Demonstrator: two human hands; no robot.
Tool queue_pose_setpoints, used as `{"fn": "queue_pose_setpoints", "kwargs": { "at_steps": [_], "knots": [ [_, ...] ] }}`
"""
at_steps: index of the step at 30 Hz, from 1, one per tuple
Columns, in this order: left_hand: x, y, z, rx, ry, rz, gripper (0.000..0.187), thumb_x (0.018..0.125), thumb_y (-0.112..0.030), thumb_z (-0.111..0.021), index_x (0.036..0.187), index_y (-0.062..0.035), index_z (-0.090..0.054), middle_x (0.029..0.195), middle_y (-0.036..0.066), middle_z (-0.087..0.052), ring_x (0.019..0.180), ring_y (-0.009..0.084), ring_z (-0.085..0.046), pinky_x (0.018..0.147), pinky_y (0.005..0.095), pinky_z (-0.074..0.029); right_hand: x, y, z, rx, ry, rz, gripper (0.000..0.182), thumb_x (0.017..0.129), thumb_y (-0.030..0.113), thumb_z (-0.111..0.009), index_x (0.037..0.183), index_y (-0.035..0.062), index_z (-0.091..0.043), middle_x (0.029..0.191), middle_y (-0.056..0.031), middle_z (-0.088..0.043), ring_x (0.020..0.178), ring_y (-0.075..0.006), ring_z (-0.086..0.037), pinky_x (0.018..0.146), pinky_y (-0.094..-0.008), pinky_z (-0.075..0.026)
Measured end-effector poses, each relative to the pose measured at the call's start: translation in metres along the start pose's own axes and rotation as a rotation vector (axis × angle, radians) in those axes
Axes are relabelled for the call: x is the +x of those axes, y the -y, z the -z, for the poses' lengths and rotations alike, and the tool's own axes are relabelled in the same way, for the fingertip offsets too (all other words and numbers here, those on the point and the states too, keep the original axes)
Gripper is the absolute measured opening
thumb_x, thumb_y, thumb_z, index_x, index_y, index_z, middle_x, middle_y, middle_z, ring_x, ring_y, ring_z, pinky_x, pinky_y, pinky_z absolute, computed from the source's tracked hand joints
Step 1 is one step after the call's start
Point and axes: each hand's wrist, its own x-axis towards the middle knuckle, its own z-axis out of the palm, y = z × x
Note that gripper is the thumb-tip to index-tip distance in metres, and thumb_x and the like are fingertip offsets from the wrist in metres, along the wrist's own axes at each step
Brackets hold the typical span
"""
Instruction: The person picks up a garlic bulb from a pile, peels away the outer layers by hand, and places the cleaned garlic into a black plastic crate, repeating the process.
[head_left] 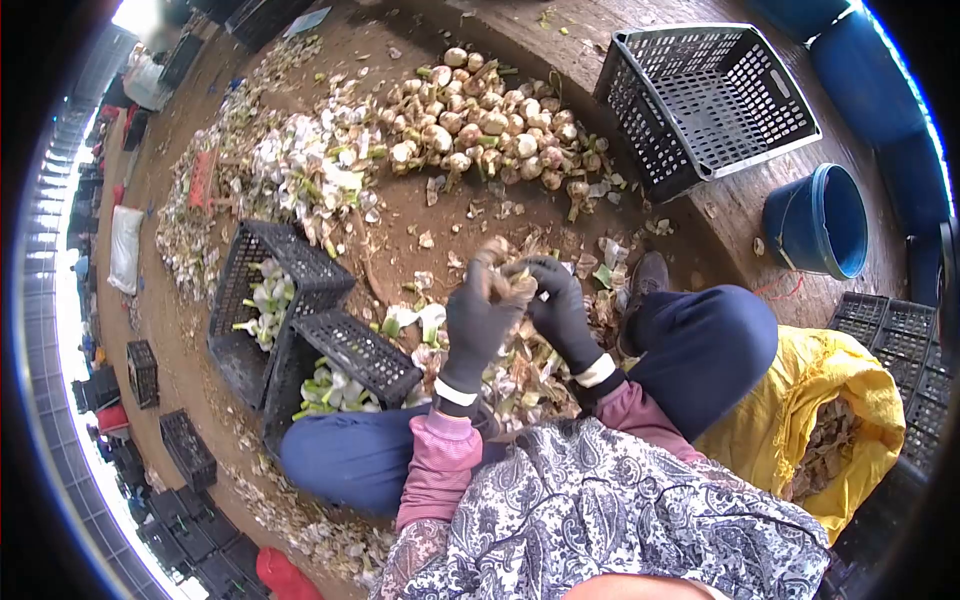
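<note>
Both of my hands wear dark gloves and meet in front of me above the littered ground. My left hand (480, 312) has its fingers curled round a pale brownish bulb (519, 287). Close against it, my right hand (556, 305) has bent fingers at the bulb's right side. Beyond them lies a heap of unpeeled bulbs (495, 122) with brownish skins. Peeled white bulbs with green stems (432, 322) rest on the ground left of my hands. Papery skins (525, 372) cover the ground beneath my wrists.
Two black crates (262, 238) (372, 352) with peeled bulbs stand at my left. A black crate (690, 172) and a blue bucket (790, 225) are on the raised ledge at right. A yellow sack (775, 400) holding dry skins sits beside my right knee.
</note>
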Motion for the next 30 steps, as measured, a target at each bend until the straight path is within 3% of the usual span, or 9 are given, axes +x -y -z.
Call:
{"fn": "queue_pose_setpoints", "kwargs": {
  "at_steps": [1, 3, 7, 9, 10, 14, 20, 24, 30],
  "knots": [
    [-0.004, -0.002, 0.004, -0.200, -0.055, -0.084, 0.060, 0.090, -0.013, -0.073, 0.141, -0.0019, -0.044, 0.104, 0.005, -0.065, 0.089, 0.0112, -0.060, 0.085, 0.0278, -0.051, 0.000, -0.006, -0.007, 0.305, -0.065, -0.061, 0.029, 0.082, -0.001, -0.071, 0.111, 0.0067, -0.071, 0.104, -0.0039, -0.066, 0.093, -0.0124, -0.063, 0.078, -0.0259, -0.051],
    [-0.014, 0.010, 0.016, -0.049, -0.221, -0.224, 0.058, 0.090, -0.012, -0.072, 0.140, -0.0003, -0.044, 0.116, 0.007, -0.062, 0.099, 0.0135, -0.060, 0.091, 0.0286, -0.050, -0.001, -0.002, -0.002, 0.676, 0.002, -0.396, 0.021, 0.092, 0.006, -0.066, 0.112, 0.0010, -0.069, 0.103, -0.0028, -0.069, 0.091, -0.0111, -0.064, 0.081, -0.0263, -0.052],
    [-0.024, 0.031, 0.007, -0.240, -0.081, -0.060, 0.061, 0.088, -0.011, -0.074, 0.140, 0.0011, -0.044, 0.129, 0.011, -0.057, 0.113, 0.0176, -0.058, 0.099, 0.0317, -0.048, -0.007, 0.010, -0.008, 0.865, 0.118, -0.464, 0.025, 0.099, 0.016, -0.061, 0.116, -0.0010, -0.066, 0.101, -0.0016, -0.070, 0.088, -0.0110, -0.064, 0.079, -0.0256, -0.052],
    [-0.031, 0.031, -0.004, -0.205, -0.168, -0.049, 0.063, 0.087, -0.011, -0.073, 0.142, 0.0012, -0.045, 0.130, 0.012, -0.059, 0.116, 0.0192, -0.057, 0.101, 0.0330, -0.046, -0.010, -0.002, -0.011, 0.830, 0.124, -0.418, 0.027, 0.101, 0.020, -0.060, 0.117, -0.0007, -0.066, 0.100, -0.0014, -0.069, 0.084, -0.0093, -0.062, 0.075, -0.0242, -0.051],
    [-0.030, 0.039, -0.008, -0.337, -0.171, -0.001, 0.059, 0.085, -0.001, -0.073, 0.138, -0.0005, -0.046, 0.133, 0.011, -0.055, 0.120, 0.0177, -0.054, 0.104, 0.0326, -0.046, -0.009, 0.000, -0.011, 0.815, 0.114, -0.429, 0.028, 0.101, 0.020, -0.060, 0.118, -0.0004, -0.066, 0.100, -0.0014, -0.069, 0.083, -0.0087, -0.062, 0.074, -0.0237, -0.051],
    [-0.027, 0.028, -0.010, -0.045, -0.298, -0.224, 0.067, 0.076, 0.003, -0.079, 0.137, -0.0016, -0.051, 0.132, 0.014, -0.061, 0.116, 0.0217, -0.060, 0.099, 0.0311, -0.048, -0.009, -0.011, -0.011, 0.809, 0.081, -0.486, 0.027, 0.097, 0.016, -0.064, 0.119, -0.0006, -0.066, 0.100, -0.0006, -0.069, 0.079, -0.0061, -0.060, 0.068, -0.0217, -0.048],
    [-0.028, 0.009, -0.005, 0.087, -0.227, -0.191, 0.061, 0.075, 0.005, -0.075, 0.132, -0.0011, -0.054, 0.131, 0.012, -0.063, 0.118, 0.0209, -0.060, 0.105, 0.0331, -0.045, -0.010, -0.018, -0.009, 0.819, 0.063, -0.414, 0.022, 0.094, 0.010, -0.064, 0.113, -0.0022, -0.069, 0.097, -0.0014, -0.070, 0.079, -0.0072, -0.061, 0.069, -0.0232, -0.048],
    [-0.023, 0.019, -0.008, 0.225, -0.250, -0.301, 0.065, 0.074, 0.000, -0.080, 0.133, -0.0028, -0.053, 0.133, 0.015, -0.061, 0.122, 0.0285, -0.060, 0.102, 0.0350, -0.048, -0.008, -0.001, -0.008, 0.950, -0.005, -0.419, 0.020, 0.094, 0.013, -0.067, 0.107, -0.0024, -0.071, 0.092, -0.0016, -0.070, 0.079, -0.0081, -0.061, 0.070, -0.0233, -0.048],
    [-0.027, 0.015, -0.011, 0.223, -0.244, -0.292, 0.065, 0.073, 0.001, -0.080, 0.132, -0.0021, -0.053, 0.135, 0.015, -0.060, 0.121, 0.0277, -0.060, 0.104, 0.0350, -0.048, -0.003, 0.006, 0.004, 0.731, 0.096, -0.400, 0.020, 0.093, 0.016, -0.070, 0.101, -0.0027, -0.071, 0.089, -0.0024, -0.070, 0.075, -0.0089, -0.061, 0.068, -0.0252, -0.048]
  ]
}}
